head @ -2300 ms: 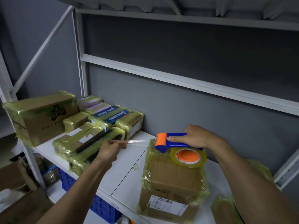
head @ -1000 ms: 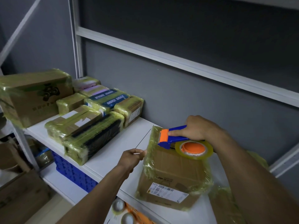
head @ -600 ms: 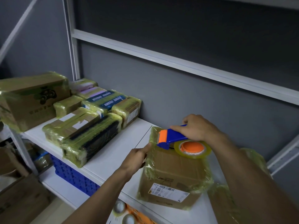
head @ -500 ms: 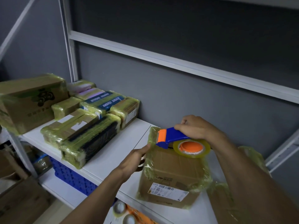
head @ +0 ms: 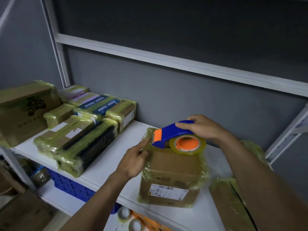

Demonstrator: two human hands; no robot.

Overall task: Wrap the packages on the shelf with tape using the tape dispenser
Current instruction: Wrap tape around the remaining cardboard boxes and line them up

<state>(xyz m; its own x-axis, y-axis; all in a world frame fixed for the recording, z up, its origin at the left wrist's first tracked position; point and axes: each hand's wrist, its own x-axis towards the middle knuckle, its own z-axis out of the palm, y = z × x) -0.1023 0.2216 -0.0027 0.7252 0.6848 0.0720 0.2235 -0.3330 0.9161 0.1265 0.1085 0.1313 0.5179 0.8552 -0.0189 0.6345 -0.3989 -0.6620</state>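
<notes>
Dispenser is gripped atop the box by the curled right hand, nose aimed left (where straight fingers of the left hand press).

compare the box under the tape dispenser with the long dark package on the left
The box is tall, brown cardboard; the dark package is long, low and black-faced. The box shows a white barcode label; the dark package shows none. The box has the tape dispenser on top and the left hand touching it; the dark package lies untouched beside other parcels. Both are wrapped in yellowish tape on the white shelf.
</notes>
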